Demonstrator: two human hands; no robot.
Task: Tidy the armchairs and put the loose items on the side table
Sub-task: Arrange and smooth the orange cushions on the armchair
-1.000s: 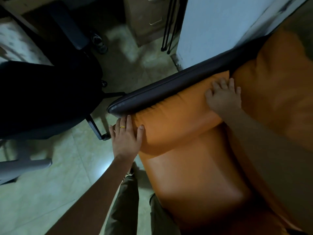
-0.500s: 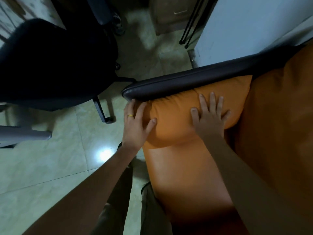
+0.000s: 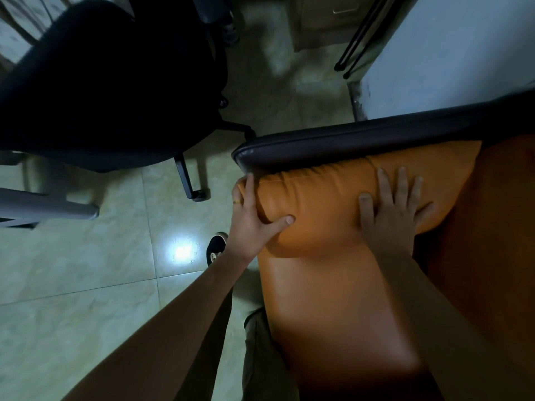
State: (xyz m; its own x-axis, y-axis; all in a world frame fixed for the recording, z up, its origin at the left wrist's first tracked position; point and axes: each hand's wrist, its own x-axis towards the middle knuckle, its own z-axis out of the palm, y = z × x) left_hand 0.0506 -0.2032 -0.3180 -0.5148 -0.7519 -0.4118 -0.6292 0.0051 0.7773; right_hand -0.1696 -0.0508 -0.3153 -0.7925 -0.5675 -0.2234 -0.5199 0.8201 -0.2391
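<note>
Orange armchair point(image 3: 333, 314) fills the right half, seen from above. Orange bolster cushion point(image 3: 324, 204) lies on the seat, tucked against the dark armrest point(image 3: 347, 140) on its far side. Its long axis runs left to right, parallel to the armrest.

Left grip point(image 3: 254, 215) is at the cushion's left end: fingers curled round the end face, thumb pressed on top, so it is grasping the cushion. There is 1 ring point(image 3: 236, 201) on a finger. Right grip point(image 3: 393, 206) is released: palm flat on top, right of the cushion's middle, fingers spread and pointing far toward the armrest. It presses and does not hold.

Key relation: the 2 grips sit along the long axis, left at the end, right short of the far-right end. The right end, wedged in the corner by the backrest, is nearer the right grip. Likely step: seating or straightening the cushion. A lift would need the right grip to curl under.

Black office chair point(image 3: 101, 82) stands far left on the tiled floor point(image 3: 86, 270), with 1 shoe point(image 3: 215, 248) near the seat's front. Side table and loose items are not in view.
</note>
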